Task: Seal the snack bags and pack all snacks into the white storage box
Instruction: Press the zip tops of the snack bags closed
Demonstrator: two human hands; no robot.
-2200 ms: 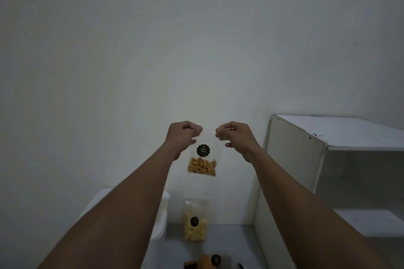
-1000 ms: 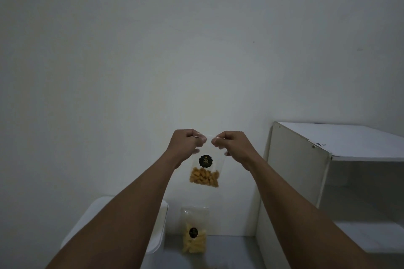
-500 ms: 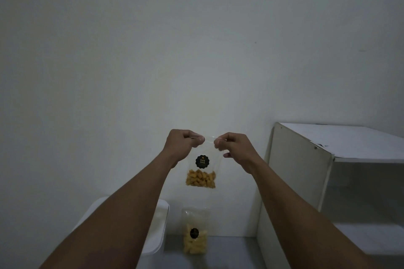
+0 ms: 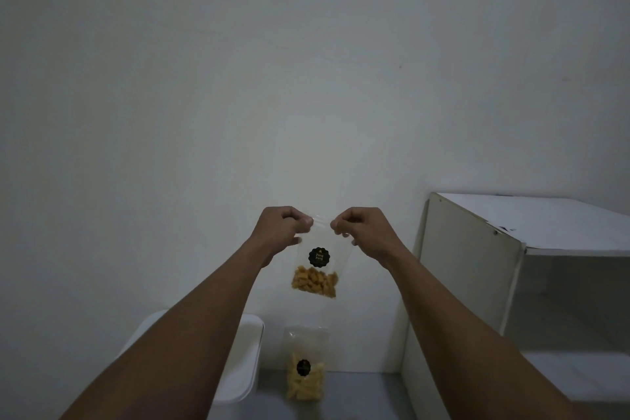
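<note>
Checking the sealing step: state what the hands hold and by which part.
The left hand and right hand pinch the clear snack bag by its top edge, one near each upper corner.

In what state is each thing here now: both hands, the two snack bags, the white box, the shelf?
held snack bag: hangs upright in the air; seal cannot be told.
left hand: pinches its top edge.
right hand: pinches the same edge.
second snack bag: stands upright, outside the box.
white storage box: lid seems on.
white shelf: open front.

Clear snack bag (image 4: 315,271) aloft, perhaps unsealed
</note>
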